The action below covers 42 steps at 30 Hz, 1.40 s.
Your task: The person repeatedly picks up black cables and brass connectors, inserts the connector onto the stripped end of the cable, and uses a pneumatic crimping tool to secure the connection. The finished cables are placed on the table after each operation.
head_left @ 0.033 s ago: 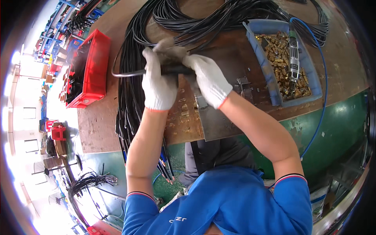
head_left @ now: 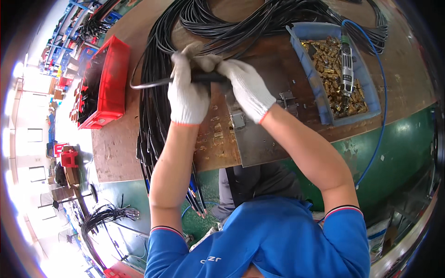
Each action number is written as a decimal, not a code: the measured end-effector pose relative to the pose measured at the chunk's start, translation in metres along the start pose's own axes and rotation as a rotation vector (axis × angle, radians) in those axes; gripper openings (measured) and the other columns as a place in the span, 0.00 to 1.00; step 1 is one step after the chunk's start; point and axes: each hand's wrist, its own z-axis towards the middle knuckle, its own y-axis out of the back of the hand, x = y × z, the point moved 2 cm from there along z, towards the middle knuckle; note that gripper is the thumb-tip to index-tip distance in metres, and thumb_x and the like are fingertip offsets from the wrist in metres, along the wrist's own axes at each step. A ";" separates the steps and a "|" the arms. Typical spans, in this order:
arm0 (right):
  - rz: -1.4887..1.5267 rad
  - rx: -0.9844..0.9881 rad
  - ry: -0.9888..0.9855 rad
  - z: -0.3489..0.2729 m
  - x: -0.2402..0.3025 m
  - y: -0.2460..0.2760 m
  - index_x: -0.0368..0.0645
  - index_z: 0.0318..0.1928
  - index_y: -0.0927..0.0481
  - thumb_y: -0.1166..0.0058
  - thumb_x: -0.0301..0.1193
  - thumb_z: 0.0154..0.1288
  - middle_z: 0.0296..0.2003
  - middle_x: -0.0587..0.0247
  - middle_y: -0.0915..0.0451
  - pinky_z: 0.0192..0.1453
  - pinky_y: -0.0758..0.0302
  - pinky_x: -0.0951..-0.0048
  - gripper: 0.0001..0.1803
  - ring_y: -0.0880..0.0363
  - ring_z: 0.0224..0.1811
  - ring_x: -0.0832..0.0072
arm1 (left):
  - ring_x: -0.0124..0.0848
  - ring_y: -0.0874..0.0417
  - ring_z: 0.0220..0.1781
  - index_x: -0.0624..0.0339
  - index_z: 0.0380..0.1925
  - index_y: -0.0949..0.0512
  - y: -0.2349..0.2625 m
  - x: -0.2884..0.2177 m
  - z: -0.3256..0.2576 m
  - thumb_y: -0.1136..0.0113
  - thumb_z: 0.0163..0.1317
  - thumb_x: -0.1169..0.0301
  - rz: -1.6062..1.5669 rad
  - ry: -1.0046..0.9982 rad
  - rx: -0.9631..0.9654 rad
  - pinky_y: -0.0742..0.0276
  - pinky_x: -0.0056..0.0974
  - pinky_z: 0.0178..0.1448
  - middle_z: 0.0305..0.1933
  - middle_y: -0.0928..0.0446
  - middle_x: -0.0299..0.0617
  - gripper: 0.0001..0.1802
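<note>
Both my hands wear white knit gloves and meet over the wooden workbench [head_left: 116, 153]. My left hand [head_left: 187, 95] is closed around a black cable [head_left: 148, 84] that loops out to the left. My right hand [head_left: 245, 88] grips the same cable's thicker dark end just to the right, with its fingertips touching my left hand. Under them a thick bundle of black cables [head_left: 153, 125] runs down the bench and hangs over its near edge. What sits at the cable's tip is hidden by my fingers.
A blue bin [head_left: 320, 99] of brass fittings stands at the right, with a grey handheld power tool [head_left: 345, 65] lying in it and a blue hose [head_left: 382, 92] trailing off. A red crate [head_left: 109, 83] stands at the left. A grey metal plate [head_left: 259, 143] and loose brass parts [head_left: 215, 132] lie below my hands.
</note>
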 end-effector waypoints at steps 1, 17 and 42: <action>-0.097 -0.073 0.084 0.018 -0.008 0.011 0.34 0.51 0.14 0.43 0.44 0.77 0.39 0.62 0.14 0.48 0.24 0.71 0.22 0.21 0.41 0.77 | 0.35 0.28 0.41 0.62 0.58 0.23 0.012 0.011 0.023 0.53 0.87 0.49 -0.126 -0.040 0.106 0.26 0.50 0.63 0.30 0.34 0.33 0.25; -0.192 0.006 0.311 0.072 -0.032 0.016 0.37 0.50 0.09 0.44 0.49 0.77 0.39 0.61 0.11 0.55 0.21 0.69 0.26 0.16 0.44 0.74 | 0.22 0.19 0.32 0.68 0.44 0.15 0.027 0.065 0.065 0.48 0.69 0.77 0.636 0.058 0.113 0.23 0.33 0.35 0.31 0.16 0.36 0.13; -0.203 0.136 0.327 -0.043 -0.024 0.052 0.38 0.69 0.21 0.32 0.43 0.72 0.43 0.61 0.14 0.57 0.19 0.70 0.32 0.16 0.47 0.76 | 0.29 0.17 0.30 0.55 0.44 0.19 0.027 0.019 -0.050 0.49 0.77 0.31 -0.062 0.278 -0.241 0.20 0.34 0.34 0.32 0.19 0.36 0.35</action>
